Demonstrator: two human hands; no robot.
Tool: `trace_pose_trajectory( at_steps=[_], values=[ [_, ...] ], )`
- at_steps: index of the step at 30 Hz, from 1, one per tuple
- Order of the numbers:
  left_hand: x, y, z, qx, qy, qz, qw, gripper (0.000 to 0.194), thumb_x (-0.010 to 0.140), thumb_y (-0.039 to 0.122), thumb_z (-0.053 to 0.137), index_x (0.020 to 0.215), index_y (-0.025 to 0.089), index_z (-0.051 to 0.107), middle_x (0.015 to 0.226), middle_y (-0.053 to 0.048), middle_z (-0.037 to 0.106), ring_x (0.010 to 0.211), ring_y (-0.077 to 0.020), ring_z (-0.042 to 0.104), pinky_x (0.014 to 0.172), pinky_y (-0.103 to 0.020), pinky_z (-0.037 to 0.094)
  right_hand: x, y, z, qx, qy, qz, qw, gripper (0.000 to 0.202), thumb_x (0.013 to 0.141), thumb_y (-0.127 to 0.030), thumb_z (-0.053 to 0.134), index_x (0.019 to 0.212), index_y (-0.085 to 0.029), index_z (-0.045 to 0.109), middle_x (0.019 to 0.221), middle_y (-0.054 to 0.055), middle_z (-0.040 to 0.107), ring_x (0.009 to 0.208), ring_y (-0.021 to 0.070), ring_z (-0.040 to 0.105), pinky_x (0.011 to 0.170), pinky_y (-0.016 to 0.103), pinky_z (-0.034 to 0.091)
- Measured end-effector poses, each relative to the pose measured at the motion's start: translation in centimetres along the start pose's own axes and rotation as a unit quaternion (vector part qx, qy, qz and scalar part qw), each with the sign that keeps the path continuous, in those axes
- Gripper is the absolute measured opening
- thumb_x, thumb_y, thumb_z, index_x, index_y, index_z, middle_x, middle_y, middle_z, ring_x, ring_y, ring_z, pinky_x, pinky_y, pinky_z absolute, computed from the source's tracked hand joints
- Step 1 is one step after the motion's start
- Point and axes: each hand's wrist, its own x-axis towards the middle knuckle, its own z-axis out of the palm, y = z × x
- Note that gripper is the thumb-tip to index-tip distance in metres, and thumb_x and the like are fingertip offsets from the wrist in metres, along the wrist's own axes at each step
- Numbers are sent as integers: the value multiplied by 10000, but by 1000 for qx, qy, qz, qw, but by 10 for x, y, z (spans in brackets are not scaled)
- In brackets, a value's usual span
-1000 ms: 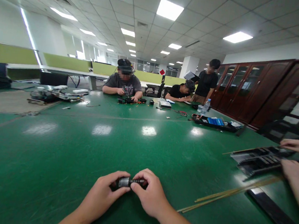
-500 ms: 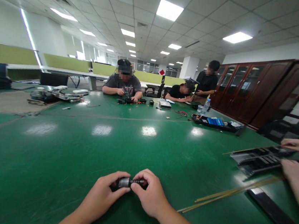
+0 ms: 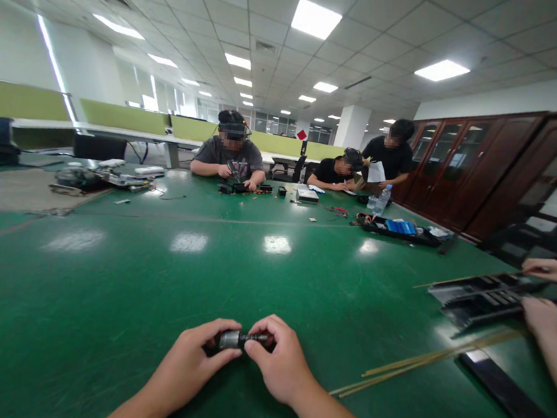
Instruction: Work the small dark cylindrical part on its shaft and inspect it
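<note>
Low in the middle of the head view, a small cylindrical metal part (image 3: 230,340) with a dark, narrower shaft lies between my two hands, just over the green table (image 3: 150,275). My left hand (image 3: 194,357) grips its thicker silver end between thumb and fingers. The thumb and fingers of my right hand (image 3: 276,356) are closed round the thinner shaft end. Its two outer ends are partly hidden by my fingers.
Thin yellowish rods (image 3: 405,371) and a long black bar (image 3: 512,403) lie to the right. Another person's hands (image 3: 545,320) touch a dark metal frame (image 3: 484,296) there. A black tray (image 3: 399,229), a bottle (image 3: 383,199) and several people are farther back.
The standing person at the back has leaned forward, and a white sheet now shows by that person. My hands and the metal part look almost unchanged.
</note>
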Motion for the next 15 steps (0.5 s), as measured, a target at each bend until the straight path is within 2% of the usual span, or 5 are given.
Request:
trace_pose_trajectory(
  at_steps=[15],
  values=[
    [-1,-4,0,5,6,3,1000,302,844,372,688,1137,321,635,1080,34,691,912,-177,634,817,-268,472,1,2,1,7,3,1,1000,98,782,-160,652,865,-213,658,837,-18,591,737,132,540,654,241,384]
  ],
)
